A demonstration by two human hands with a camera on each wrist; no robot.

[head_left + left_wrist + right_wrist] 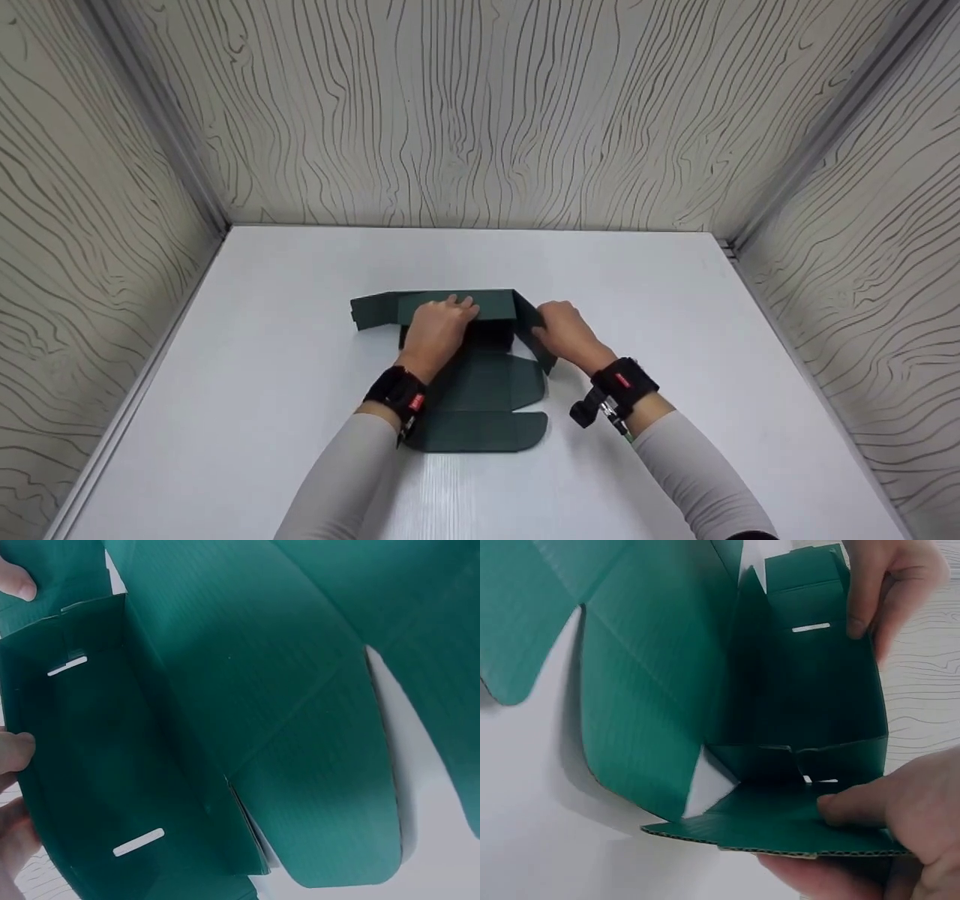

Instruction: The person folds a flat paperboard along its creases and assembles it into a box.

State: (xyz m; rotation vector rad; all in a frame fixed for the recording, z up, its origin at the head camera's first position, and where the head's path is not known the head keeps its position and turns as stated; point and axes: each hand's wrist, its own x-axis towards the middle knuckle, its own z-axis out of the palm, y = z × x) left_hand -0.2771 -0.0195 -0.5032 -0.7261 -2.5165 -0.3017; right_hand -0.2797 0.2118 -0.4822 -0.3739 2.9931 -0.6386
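Note:
A green cardboard box (480,382), partly folded, lies in the middle of the white table, its lid panel and rounded flaps spread toward the person. My left hand (435,334) grips the upper edge of the raised far wall (495,304), thumb inside and fingers behind, as the left wrist view shows. Between thumb and fingers, my right hand (907,829) pinches the right side flap (780,814), which angles out from the wall. On the left, the matching side flap (375,309) sticks outward untouched. Slots (139,841) show in the box's inner panel.
The white table (262,375) surrounds the box. Wood-grain-patterned panels (465,112) stand behind it and on both sides. Each wrist wears a black strap (626,381) with a small camera.

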